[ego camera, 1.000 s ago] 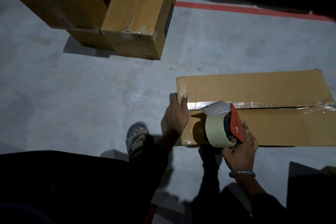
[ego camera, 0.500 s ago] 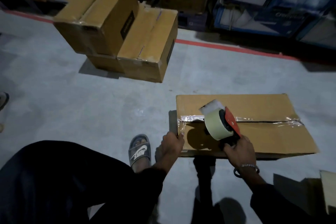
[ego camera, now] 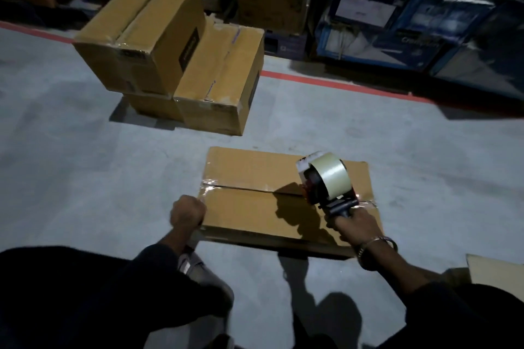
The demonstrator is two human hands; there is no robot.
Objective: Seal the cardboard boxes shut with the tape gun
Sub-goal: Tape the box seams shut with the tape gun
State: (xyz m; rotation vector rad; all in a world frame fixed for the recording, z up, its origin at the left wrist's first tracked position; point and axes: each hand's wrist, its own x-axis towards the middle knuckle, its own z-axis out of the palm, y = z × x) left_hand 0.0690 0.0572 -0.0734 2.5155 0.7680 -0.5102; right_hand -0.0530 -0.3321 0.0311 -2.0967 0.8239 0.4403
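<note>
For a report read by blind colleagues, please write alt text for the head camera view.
A person's right hand holds a tape gun on the centre seam of a flat cardboard box on a grey floor; the left hand is curled at the box's near left corner. Stacked cardboard boxes stand behind.

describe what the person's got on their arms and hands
Both arms are in dark, near-black long sleeves pushed back from the wrists. The right hand has a thin metallic bracelet round its wrist. The left hand is bare, with no glove, ring or watch visible.
</note>
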